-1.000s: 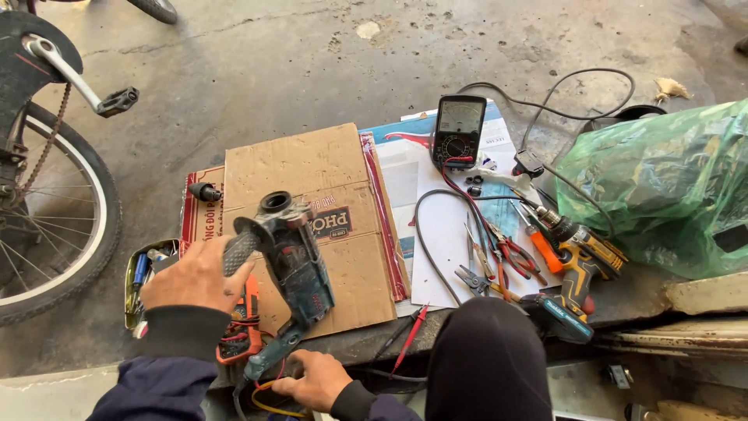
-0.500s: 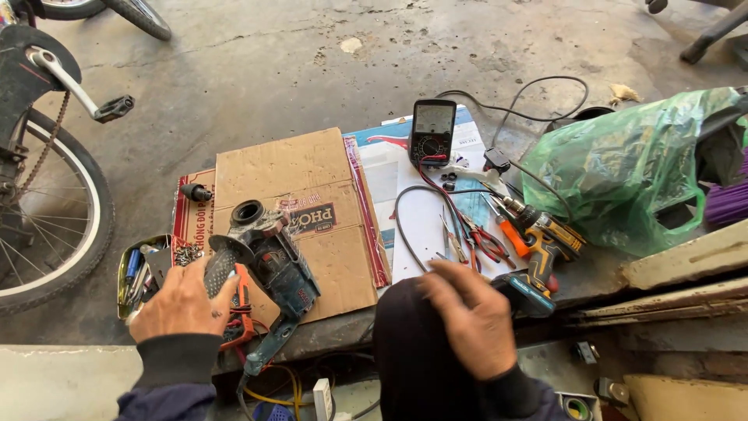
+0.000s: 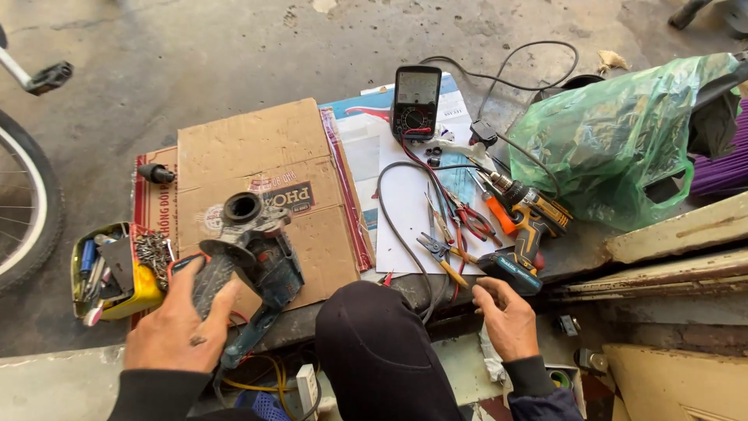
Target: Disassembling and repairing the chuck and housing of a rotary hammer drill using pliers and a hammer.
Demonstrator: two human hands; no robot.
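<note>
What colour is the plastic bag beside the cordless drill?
The plastic bag is translucent green; the head view shows it right of the cordless drill.

Floor (image 3: pixel 195 54) here is bare grey concrete, pretty stained and pitted, with daylight across it and no hard shadows. Out past the left hand there's a bicycle wheel (image 3: pixel 23 210) and a pedal (image 3: pixel 48 76) at the edge of view. The low surface (image 3: pixel 576 249) in front of the hands looks like a dark, worn slab. Off to the right of the right hand are weathered cream-painted boards (image 3: pixel 678 234) with chipped edges, stacked at an angle. A green plastic bag (image 3: pixel 615 148) sits beyond them, purple broom bristles (image 3: pixel 721 168) poking out behind it.
</note>
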